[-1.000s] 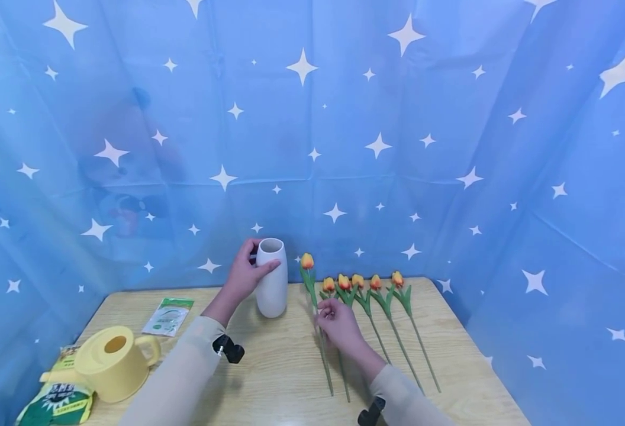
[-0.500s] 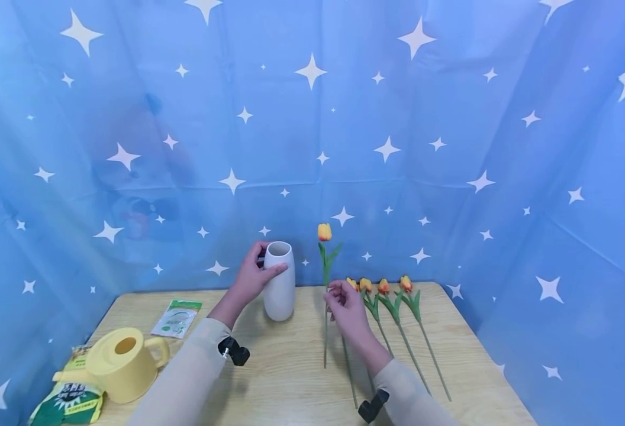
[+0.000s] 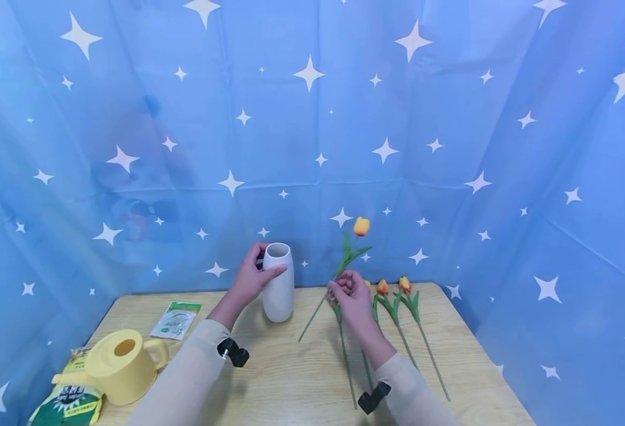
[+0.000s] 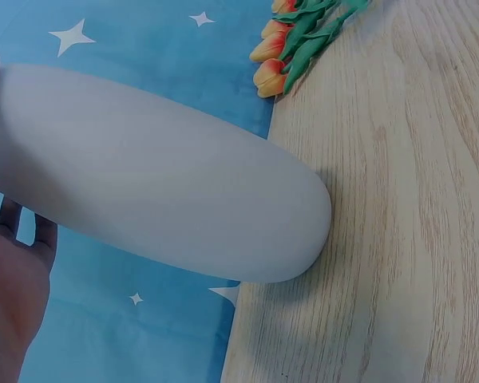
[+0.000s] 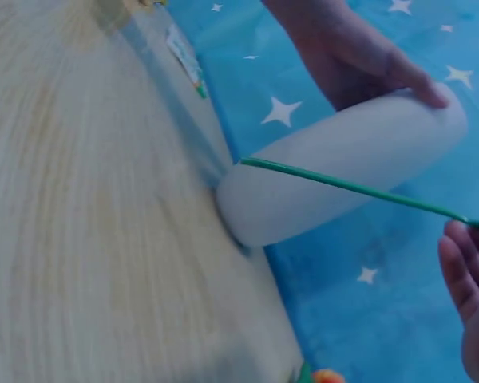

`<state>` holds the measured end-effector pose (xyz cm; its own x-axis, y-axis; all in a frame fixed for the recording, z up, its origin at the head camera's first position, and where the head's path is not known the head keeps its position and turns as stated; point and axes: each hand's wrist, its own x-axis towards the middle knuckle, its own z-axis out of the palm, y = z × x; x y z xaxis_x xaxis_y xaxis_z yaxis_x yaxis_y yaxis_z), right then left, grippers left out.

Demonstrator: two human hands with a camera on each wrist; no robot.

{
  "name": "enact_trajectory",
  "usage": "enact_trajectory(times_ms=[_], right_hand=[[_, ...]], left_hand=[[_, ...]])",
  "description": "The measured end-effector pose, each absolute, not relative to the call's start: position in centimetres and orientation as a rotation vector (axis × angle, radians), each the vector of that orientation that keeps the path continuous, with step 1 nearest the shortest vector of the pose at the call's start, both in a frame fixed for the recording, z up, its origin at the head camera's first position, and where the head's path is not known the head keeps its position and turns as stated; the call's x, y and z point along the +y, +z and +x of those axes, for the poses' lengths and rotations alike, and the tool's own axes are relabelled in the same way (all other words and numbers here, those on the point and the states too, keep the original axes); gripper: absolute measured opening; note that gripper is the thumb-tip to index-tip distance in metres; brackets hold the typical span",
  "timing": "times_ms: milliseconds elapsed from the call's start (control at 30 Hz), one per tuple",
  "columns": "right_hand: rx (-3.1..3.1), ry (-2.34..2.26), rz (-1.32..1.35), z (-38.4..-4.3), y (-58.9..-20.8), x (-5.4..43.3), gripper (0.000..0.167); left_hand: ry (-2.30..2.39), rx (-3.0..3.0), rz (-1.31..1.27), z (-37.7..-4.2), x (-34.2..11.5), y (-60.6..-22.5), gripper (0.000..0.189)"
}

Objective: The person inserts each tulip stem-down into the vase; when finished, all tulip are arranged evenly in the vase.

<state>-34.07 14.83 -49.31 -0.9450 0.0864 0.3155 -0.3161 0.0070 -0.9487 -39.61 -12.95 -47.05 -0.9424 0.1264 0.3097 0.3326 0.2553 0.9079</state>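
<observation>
My left hand [image 3: 253, 276] grips a white vase [image 3: 279, 296] near its top, thumb across the front, fingers behind. The vase stands upright on the table, its mouth facing up. Between thumb and fingers my right hand [image 3: 356, 299] pinches the stem of an orange-yellow tulip [image 3: 361, 227], raised above the table. Its bloom leans up to the right and the stem's lower end [image 3: 300, 339] points down-left toward the vase. In the right wrist view, the green stem [image 5: 343, 183] crosses in front of the vase. More tulips [image 3: 405, 285] lie beside and below my right hand, which partly hides them.
A yellow watering can [image 3: 122, 370] stands at the left, over a green-and-yellow bag [image 3: 67, 404]. Behind it lies a small seed-like packet [image 3: 176, 320]. A blue star-patterned curtain [image 3: 302, 148] hangs at the wooden table's [image 3: 280, 378] back edge.
My right hand has lifted one tulip off the table, first upright, then tilted so its bloom leans right and its stem end swings left. My left hand keeps hold of the vase.
</observation>
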Motion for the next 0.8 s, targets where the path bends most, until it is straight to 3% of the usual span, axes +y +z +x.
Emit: enact_trajectory(times_ms=[133,367,800], right_hand=[[-1.949,2.007,0.287,-34.5,-48.5,15.3,0.021],[-1.864,1.985,0.323,-35.5,-45.6,15.4,0.041],[-1.732,1.921,0.389,-36.4,-41.3,16.3,0.029]], left_hand=[[-1.768,-2.341,-0.442,-39.7,-12.9,-47.2,0.063],[-1.797,-2.322,-0.442,-39.8,-13.1,-47.2,0.06],[-1.775,-2.343,-0.442,-39.7,-12.9,-47.1,0.061]])
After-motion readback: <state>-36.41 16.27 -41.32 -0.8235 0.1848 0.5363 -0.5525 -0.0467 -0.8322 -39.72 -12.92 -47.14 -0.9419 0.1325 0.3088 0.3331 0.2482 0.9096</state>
